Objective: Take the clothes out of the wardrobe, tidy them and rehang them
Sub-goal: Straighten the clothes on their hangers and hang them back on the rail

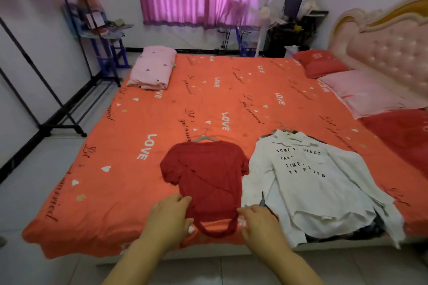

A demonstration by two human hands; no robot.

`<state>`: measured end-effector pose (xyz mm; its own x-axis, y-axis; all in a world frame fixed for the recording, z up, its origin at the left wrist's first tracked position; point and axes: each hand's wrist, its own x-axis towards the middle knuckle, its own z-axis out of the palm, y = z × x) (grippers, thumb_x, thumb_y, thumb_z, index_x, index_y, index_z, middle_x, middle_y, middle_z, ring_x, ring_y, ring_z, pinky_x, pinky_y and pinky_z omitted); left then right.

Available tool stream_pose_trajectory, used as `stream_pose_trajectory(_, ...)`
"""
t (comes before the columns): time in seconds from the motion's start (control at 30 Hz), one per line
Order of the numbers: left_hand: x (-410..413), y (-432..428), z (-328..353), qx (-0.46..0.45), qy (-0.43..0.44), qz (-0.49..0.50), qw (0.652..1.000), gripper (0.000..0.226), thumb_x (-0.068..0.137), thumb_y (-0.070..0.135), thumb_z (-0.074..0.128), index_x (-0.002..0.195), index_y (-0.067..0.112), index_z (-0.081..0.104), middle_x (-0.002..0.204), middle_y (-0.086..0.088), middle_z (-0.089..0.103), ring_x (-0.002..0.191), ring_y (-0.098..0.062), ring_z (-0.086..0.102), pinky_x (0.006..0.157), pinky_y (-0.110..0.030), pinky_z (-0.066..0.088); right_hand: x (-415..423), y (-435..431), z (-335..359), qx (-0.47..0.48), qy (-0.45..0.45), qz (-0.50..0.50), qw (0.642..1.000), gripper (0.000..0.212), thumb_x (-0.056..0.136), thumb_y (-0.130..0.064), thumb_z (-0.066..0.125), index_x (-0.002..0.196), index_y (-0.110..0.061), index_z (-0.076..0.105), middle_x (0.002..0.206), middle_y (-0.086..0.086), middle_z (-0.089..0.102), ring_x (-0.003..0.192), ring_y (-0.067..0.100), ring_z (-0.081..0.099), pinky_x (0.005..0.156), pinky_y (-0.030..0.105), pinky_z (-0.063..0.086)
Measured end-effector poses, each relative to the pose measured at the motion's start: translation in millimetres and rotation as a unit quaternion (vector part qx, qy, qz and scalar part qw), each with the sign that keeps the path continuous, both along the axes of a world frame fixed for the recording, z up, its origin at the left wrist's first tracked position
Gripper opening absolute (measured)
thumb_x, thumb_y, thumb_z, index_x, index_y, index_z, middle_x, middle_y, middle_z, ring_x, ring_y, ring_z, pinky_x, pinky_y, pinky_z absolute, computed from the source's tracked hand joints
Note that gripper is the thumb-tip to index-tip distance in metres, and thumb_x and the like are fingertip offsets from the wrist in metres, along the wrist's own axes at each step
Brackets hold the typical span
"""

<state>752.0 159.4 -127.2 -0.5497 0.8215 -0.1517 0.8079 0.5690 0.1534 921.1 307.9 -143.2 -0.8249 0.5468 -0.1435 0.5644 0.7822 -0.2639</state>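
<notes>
A dark red short-sleeved top (208, 176) lies flat on the orange bed sheet (231, 99), still on a pale hanger (203, 137) whose hook points away from me. My left hand (168, 220) grips its bottom left hem, and my right hand (259, 224) grips its bottom right hem. To the right lies a white shirt with black lettering (310, 180), on its own hanger, stacked over darker clothes that show only at the edges.
A black clothes rack (58, 90) stands at the left, with blue garments hanging at the top left. A pink pillow (152, 69) lies at the bed's far left, red and pink pillows (361, 90) by the tufted headboard at right. Tiled floor borders the bed's near edge.
</notes>
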Motion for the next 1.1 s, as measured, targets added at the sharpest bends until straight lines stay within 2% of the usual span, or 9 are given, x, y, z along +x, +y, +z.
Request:
stream_pose_trajectory(0.33,-127.5,94.4,-22.4,-0.005,-0.031,0.001,1.000,0.055,0.092,0.041,0.048,0.142,0.025,0.032,0.135,0.004,0.041,0.123,-0.019,0.043,0.099,-0.030,0.035,-132.4,94.8,-18.4,-0.032,-0.039,-0.004,0.999,0.046,0.091,-0.030,0.049,0.137,-0.027,0.043,0.128,-0.003,0.050,0.119,0.018,0.045,0.097,0.027,0.037)
stream_pose_trajectory(0.57,-185.6,151.9,-50.8,-0.037,-0.058,0.059,0.996,0.051,0.091,0.041,0.048,0.139,0.025,0.037,0.130,0.005,0.044,0.120,-0.018,0.045,0.096,-0.031,0.038,-222.4,178.4,-50.4,-0.035,-0.076,0.041,0.996,0.044,0.091,-0.028,0.049,0.135,-0.024,0.045,0.128,0.000,0.051,0.119,0.021,0.044,0.098,0.030,0.039)
stream_pose_trajectory(0.9,-263.2,248.9,-127.5,-0.092,-0.116,0.153,0.977,0.052,0.091,0.040,0.047,0.140,0.026,0.036,0.135,0.005,0.042,0.121,-0.017,0.044,0.100,-0.030,0.037,-376.4,322.4,-143.8,-0.070,-0.140,0.119,0.981,0.046,0.090,-0.026,0.050,0.135,-0.021,0.046,0.128,0.006,0.051,0.119,0.027,0.045,0.098,0.035,0.041)
stream_pose_trajectory(1.1,-293.3,279.9,-189.0,-0.091,-0.152,0.196,0.964,0.052,0.093,0.039,0.045,0.141,0.027,0.034,0.138,0.006,0.039,0.122,-0.015,0.043,0.099,-0.030,0.036,-455.2,367.1,-225.5,-0.097,-0.129,0.122,0.979,0.047,0.092,-0.014,0.046,0.139,-0.014,0.041,0.131,0.014,0.048,0.118,0.032,0.046,0.099,0.040,0.040)
